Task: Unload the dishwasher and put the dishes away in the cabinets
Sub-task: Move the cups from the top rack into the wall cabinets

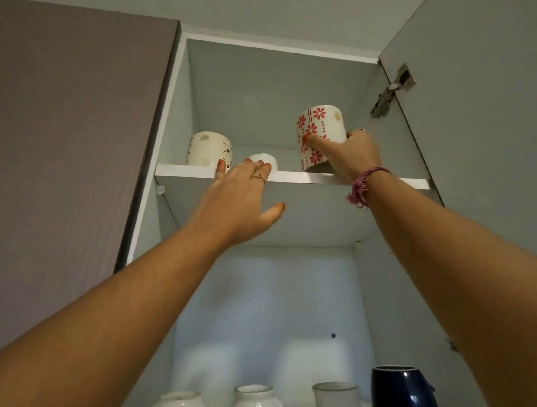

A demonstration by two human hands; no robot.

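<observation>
Mugs were going up onto the cabinet's top shelf [294,176] as we reached overhead: our right hand [345,154] gripped a red-flowered mug [320,134], tilted, its base just over the shelf's front edge. Our left hand [239,201], fingers straight and holding nothing, touched the shelf lip beside a small white cup [263,160] and a cream mug [209,149]. Set down this near the edge and still leaning, we judged, the flowered mug could tip off toward the jugs [255,404] on the shelf below.
</observation>
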